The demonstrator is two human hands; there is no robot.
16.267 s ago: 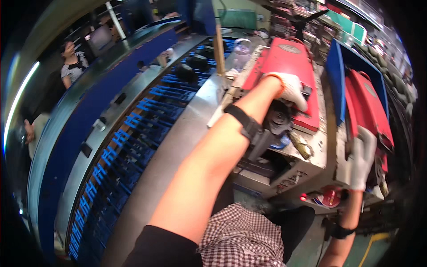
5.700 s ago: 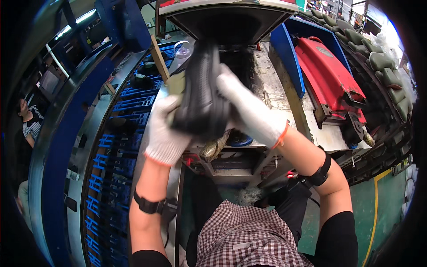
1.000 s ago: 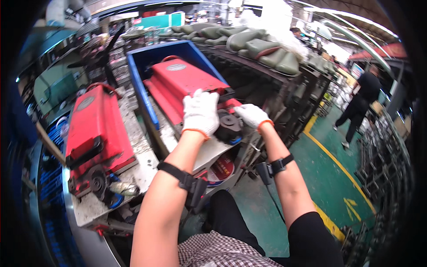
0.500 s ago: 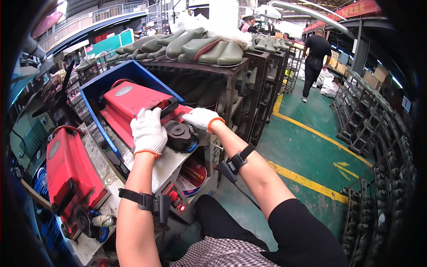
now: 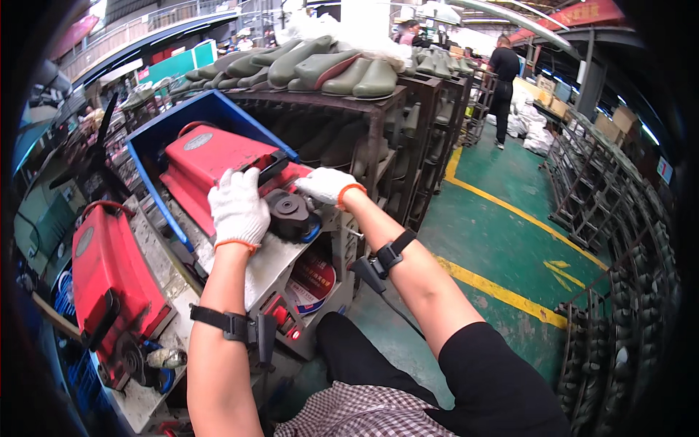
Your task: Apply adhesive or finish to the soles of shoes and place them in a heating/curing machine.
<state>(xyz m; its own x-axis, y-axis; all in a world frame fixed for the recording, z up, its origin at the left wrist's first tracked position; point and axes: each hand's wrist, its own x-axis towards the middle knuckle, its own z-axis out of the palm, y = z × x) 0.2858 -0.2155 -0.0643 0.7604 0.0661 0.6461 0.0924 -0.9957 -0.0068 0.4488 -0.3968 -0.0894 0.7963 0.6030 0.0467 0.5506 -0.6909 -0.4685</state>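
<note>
Both my hands wear white gloves with orange cuffs. My left hand (image 5: 237,206) lies on the front edge of a red machine (image 5: 218,164) that sits inside a blue bin (image 5: 191,116), fingers curled over its black handle. My right hand (image 5: 324,185) rests on the red machine's right corner, just beside a round black wheel (image 5: 287,213) mounted on the grey work stand (image 5: 277,258). Whether either hand truly grips the part is hard to tell. A second red machine (image 5: 109,280) lies at the left.
A dark metal rack (image 5: 349,138) topped with several green rubber boots (image 5: 320,69) stands behind the bin. Green floor with yellow lines (image 5: 510,211) spreads right. More racks (image 5: 604,218) line the right side. A person in black (image 5: 502,80) stands far back.
My view has swung further right since a second ago. Both hands stay on the red machine in the blue bin; the right hand has slid a little toward its corner.
</note>
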